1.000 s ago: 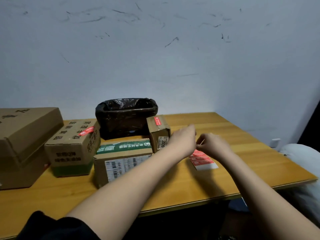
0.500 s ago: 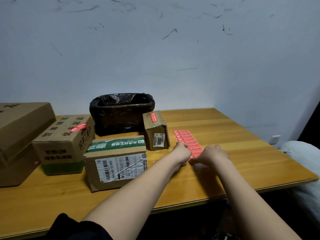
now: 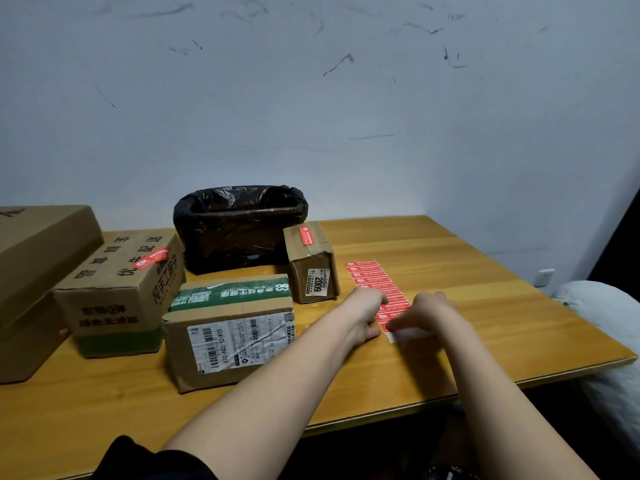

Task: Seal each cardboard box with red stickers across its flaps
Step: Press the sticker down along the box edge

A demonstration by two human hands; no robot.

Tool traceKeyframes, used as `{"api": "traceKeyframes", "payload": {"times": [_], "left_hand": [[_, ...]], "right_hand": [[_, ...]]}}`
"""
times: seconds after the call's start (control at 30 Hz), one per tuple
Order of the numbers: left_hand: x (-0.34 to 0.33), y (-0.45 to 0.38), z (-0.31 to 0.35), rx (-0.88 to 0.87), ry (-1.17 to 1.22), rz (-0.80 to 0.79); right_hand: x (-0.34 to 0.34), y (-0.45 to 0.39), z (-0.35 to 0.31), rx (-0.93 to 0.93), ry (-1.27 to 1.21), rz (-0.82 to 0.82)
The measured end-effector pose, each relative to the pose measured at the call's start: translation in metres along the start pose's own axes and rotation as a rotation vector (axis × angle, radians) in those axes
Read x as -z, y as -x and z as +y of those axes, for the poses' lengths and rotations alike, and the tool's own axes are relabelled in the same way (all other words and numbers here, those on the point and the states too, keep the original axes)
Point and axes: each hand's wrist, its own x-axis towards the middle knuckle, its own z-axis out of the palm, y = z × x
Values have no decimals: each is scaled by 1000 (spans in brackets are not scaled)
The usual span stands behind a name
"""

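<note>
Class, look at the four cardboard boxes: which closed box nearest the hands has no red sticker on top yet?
The box with the green band, front centre; the 2009-labelled box and printed box already carry stickers.

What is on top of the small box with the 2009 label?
One red sticker lies across the top of the small box, over the flap seam. The far part of the top, by the black-lined bin, is hard to see.

Four cardboard boxes stand on the worktop (image 3: 450,258): a large box (image 3: 38,258), a printed box (image 3: 117,292), a green-taped box (image 3: 228,327) and a small box (image 3: 311,265). One bag-lined bin (image 3: 239,223). One sticker sheet (image 3: 372,282). Two boxes each carry one red sticker (image 3: 152,258) (image 3: 306,235). Two hands: left hand (image 3: 363,313), right hand (image 3: 426,310).
</note>
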Motion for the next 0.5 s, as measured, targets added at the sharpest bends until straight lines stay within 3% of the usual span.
{"api": "traceKeyframes", "payload": {"times": [0.2, 0.4, 0.5], "left_hand": [[-3, 18, 6, -51, 124, -33], [-4, 23, 7, 81, 267, -91], [-1, 17, 5, 123, 229, -71]], "right_hand": [[-5, 3, -7, -37, 2, 16], [4, 3, -6, -52, -35, -5], [6, 2, -5, -37, -52, -38]]}}
